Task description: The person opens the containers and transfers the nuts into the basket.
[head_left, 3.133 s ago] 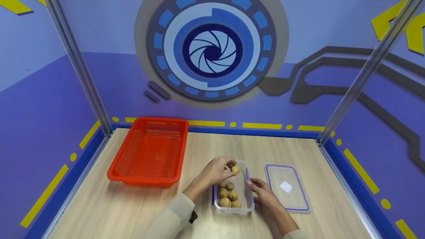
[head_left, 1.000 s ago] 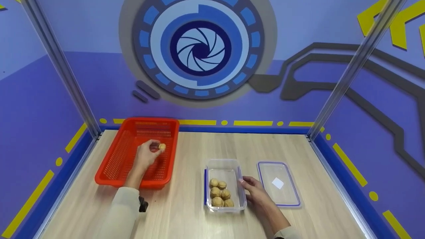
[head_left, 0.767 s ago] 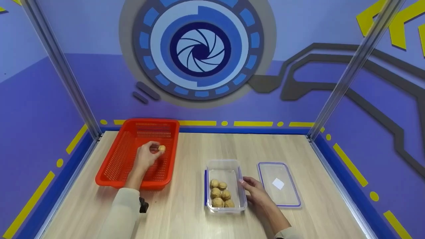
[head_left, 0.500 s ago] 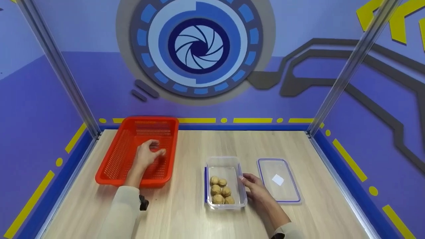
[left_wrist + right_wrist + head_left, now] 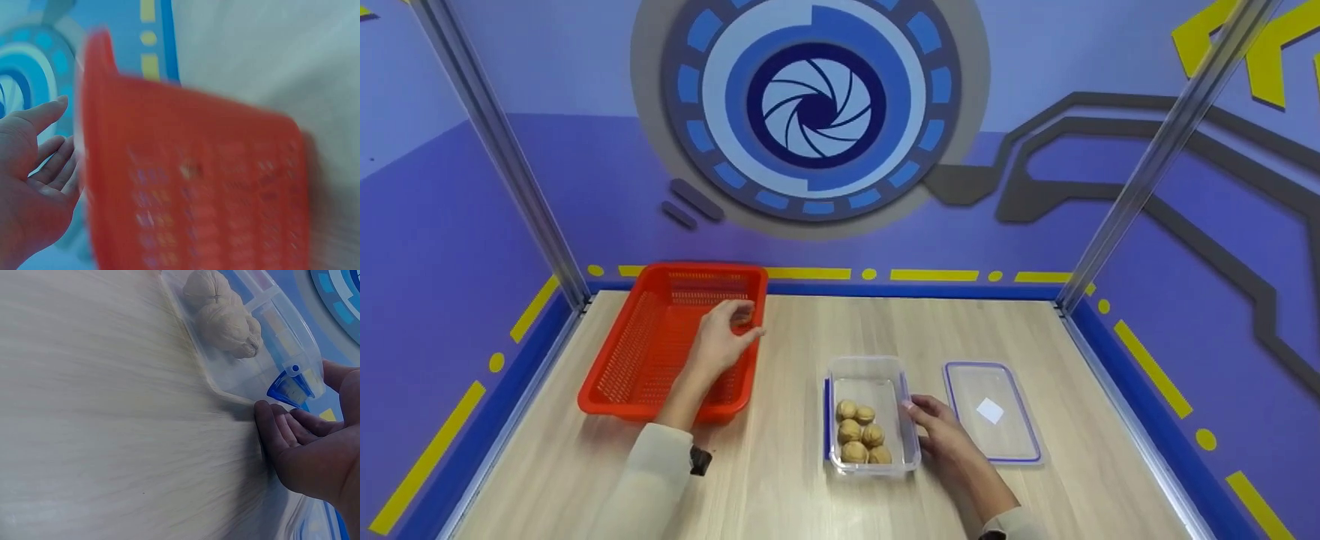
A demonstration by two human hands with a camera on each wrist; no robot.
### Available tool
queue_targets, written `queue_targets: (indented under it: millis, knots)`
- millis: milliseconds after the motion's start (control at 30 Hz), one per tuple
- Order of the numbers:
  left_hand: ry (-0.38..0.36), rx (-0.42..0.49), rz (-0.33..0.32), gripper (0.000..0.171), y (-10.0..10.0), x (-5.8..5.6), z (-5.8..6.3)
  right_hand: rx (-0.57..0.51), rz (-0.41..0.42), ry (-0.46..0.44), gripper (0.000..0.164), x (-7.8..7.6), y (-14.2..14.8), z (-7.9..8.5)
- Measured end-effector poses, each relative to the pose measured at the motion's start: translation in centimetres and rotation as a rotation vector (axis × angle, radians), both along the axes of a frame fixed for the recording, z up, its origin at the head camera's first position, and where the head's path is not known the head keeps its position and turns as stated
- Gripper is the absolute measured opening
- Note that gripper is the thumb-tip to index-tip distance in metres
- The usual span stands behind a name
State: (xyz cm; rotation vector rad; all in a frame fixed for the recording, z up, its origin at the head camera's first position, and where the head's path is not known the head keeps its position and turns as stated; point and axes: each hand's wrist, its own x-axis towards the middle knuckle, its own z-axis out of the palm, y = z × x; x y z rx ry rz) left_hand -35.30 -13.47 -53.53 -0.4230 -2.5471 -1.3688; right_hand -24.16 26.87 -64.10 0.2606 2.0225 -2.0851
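Walnuts [image 5: 851, 430] L of rt fingers [image 5: 271, 428]

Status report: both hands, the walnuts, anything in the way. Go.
Left hand empty, over red basket. Right hand grips side of clear box. Six walnuts in the box. Nothing visible blocks the way between box and basket.
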Motion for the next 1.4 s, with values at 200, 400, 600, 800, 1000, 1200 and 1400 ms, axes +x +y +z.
queue_targets:
  millis: [200,400,600,800,1000,1200,1400]
  knots:
    - [0.070,-0.022,-0.110,0.047,4.1,1.9,0.9,-0.019,0.027,0.030,0.062,-0.2,0.1,0.0]
    - [0.027,-0.087,-0.234,0.052,7.7,3.8,0.4,-0.016,0.020,0.019,0.063,-0.3,-0.1,0.1]
    - [0.027,-0.153,-0.323,0.051,10.3,5.2,-0.8,0.014,0.007,0.027,0.060,-0.3,-0.1,0.3]
    - [0.022,-0.183,-0.364,0.044,12.5,5.9,-3.0,0.024,0.005,0.016,0.059,-0.2,0.0,0.1]
    - [-0.013,-0.234,-0.409,0.040,14.7,6.3,-5.2,0.030,0.028,0.003,0.060,0.0,0.1,0.0]
    - [0.013,-0.326,-0.469,0.044,16.0,5.4,-5.9,0.008,0.046,0.018,0.061,-0.1,0.2,0.1]
    - [0.005,-0.399,-0.512,0.042,16.6,4.6,-6.5,-0.007,0.047,0.010,0.061,-0.2,0.2,0.1]
